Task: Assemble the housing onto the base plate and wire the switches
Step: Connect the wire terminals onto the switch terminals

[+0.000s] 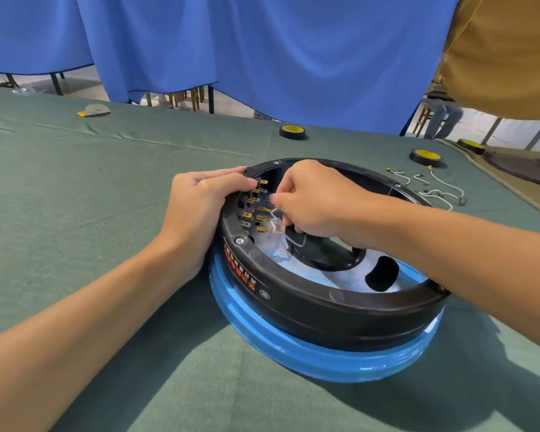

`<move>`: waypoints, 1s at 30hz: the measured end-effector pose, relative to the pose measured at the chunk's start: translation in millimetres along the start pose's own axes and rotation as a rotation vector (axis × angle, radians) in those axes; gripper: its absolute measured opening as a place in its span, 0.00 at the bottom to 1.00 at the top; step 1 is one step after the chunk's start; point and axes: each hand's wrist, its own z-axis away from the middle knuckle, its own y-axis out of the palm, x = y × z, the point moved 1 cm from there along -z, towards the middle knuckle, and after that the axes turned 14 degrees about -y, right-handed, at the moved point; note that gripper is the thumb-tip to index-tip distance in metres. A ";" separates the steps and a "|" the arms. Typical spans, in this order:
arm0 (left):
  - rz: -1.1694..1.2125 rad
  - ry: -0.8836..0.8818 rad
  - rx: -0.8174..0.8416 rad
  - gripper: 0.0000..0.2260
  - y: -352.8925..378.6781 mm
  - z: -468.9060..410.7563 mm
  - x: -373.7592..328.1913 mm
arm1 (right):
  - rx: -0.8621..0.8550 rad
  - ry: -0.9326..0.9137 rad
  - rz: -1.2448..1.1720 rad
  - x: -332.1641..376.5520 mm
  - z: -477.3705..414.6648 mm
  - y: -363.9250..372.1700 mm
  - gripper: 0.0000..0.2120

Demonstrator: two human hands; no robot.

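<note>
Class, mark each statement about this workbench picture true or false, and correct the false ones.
1. The black housing sits on the blue base plate. True.
2. The right hand pinches a wire inside the housing. True.
3. The left hand touches nothing. False: its fingers grip the housing's rim.
4. The spare wires lie to the left of the housing. False: they lie to its right.
</note>
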 end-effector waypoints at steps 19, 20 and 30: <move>-0.038 -0.014 -0.017 0.07 1.3 2.8 -1.4 | -0.058 -0.027 -0.102 2.6 2.0 -1.7 0.10; -0.037 -0.002 -0.033 0.06 1.3 3.2 -1.4 | -0.067 -0.028 -0.115 2.6 2.6 -2.3 0.10; 0.061 -0.053 -0.055 0.07 1.4 4.3 4.4 | -0.129 -0.010 -0.142 1.3 1.2 -1.8 0.13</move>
